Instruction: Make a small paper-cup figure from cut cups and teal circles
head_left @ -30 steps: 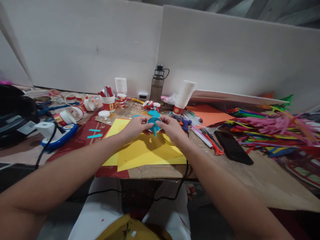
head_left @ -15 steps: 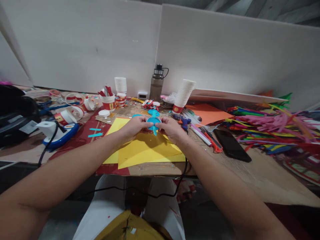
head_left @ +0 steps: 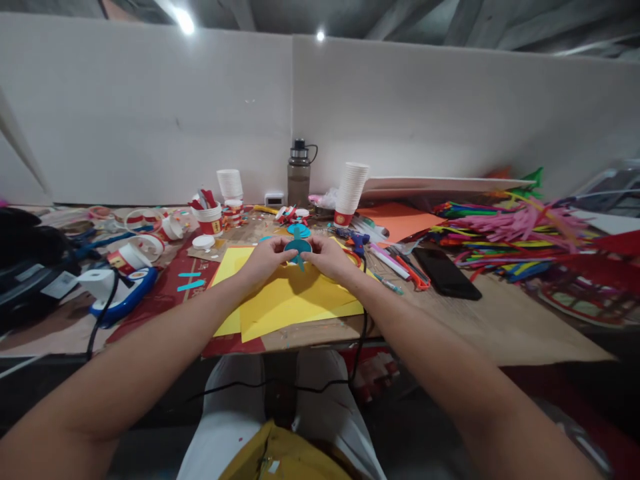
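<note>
Between my two hands is a blue paper disc (head_left: 299,251) with a narrow blue strip running across it and sticking out at both ends. My left hand (head_left: 270,259) pinches its left edge, thumb on top. On the opposite edge my right hand (head_left: 326,257) grips it the same way. Yellow paper sheets (head_left: 280,310) lie on the table below both hands. Just beyond the fingers lie more blue paper pieces (head_left: 299,230), partly hidden. Two loose blue strips (head_left: 190,280) rest on the red surface to the left.
Right of my hands are a hot glue gun (head_left: 357,239), pens (head_left: 390,261), a black phone (head_left: 447,273) and a heap of pipe cleaners (head_left: 515,233). Stacked paper cups (head_left: 353,193) and a bottle (head_left: 299,177) stand behind. A blue-and-white device (head_left: 123,297) sits left. A black cable (head_left: 357,353) hangs over the front edge.
My view has tilted up and shifted right, so the table things sit further left in the picture. Both hands keep their hold on the blue disc, which now looks darker.
</note>
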A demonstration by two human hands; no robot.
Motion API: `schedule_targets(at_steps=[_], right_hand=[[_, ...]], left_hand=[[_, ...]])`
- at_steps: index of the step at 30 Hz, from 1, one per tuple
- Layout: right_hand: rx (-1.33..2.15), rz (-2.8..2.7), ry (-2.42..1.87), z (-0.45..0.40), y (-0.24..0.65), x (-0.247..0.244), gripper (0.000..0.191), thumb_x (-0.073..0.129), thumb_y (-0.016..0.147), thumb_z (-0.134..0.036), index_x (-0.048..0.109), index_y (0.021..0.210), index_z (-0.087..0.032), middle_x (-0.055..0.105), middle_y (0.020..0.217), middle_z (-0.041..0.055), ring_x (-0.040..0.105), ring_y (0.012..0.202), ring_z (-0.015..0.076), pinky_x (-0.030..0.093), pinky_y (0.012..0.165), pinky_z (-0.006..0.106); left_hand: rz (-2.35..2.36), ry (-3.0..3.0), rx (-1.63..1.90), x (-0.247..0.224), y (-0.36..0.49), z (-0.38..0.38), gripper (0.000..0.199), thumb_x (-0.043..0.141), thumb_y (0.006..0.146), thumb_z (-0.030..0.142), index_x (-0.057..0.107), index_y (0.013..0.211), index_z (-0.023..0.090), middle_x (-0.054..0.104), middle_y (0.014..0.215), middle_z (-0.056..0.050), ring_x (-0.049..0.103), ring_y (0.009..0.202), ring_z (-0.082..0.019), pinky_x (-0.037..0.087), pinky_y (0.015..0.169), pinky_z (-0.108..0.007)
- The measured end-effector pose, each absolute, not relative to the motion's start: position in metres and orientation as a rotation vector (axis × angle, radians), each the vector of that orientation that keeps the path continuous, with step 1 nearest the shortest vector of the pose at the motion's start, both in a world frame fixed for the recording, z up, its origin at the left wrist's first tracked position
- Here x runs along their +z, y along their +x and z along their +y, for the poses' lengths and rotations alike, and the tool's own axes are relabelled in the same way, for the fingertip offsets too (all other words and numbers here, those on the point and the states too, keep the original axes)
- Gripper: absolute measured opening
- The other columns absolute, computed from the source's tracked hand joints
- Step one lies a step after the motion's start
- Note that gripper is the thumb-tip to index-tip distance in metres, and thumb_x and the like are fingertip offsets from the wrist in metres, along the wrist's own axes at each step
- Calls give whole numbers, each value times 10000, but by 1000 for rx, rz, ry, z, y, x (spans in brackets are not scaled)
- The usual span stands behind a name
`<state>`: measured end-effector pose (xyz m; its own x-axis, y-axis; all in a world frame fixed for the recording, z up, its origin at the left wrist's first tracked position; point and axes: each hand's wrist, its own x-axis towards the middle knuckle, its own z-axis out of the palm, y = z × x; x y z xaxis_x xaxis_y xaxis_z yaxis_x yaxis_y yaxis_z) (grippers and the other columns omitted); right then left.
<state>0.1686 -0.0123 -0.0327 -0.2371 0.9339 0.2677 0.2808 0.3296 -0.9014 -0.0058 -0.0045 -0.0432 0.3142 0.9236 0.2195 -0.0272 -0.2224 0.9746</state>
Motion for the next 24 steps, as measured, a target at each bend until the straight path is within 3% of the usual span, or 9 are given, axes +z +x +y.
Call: schedule_targets(at_steps=[3, 9, 14, 24], right_hand=[[881, -1729, -1093, -13, 166, -34, 141, 610, 690, -239, 615, 801, -153, 626, 721, -17, 551, 659, 122, 421, 623, 238], [653, -1690, -1074, -25, 157, -32, 396, 591, 749, -211, 516, 1137, -187, 603, 718, -42, 552, 618, 117, 426, 602, 230], [478, -1767, -1095, -28, 155, -30, 259, 569, 812, -276, 606, 1051, -184, 586, 694, -29, 506, 593, 110, 402, 601, 232], [482, -1783, -1070, -23, 156, -35, 256, 556, 808, -295, 612, 1030, -179, 532, 654, -43, 480, 580, 109, 381, 583, 225]], left_hand=[[869, 1489, 1130, -46, -5, -2, 324, 758, 697, 384, 675, 890, 137, 644, 761, -12, 524, 636, -91, 404, 600, -218], [846, 1282, 1178, -47, -4, -1, 415, 826, 595, 441, 649, 805, 130, 629, 727, -15, 550, 616, -96, 429, 542, -212], [775, 1142, 1173, -43, -3, -3, 411, 862, 538, 398, 610, 720, 128, 571, 617, 16, 493, 516, -70, 413, 481, -201], [758, 1060, 1157, -43, -2, -1, 334, 858, 557, 311, 644, 726, 117, 613, 627, -2, 525, 519, -71, 459, 497, -192]])
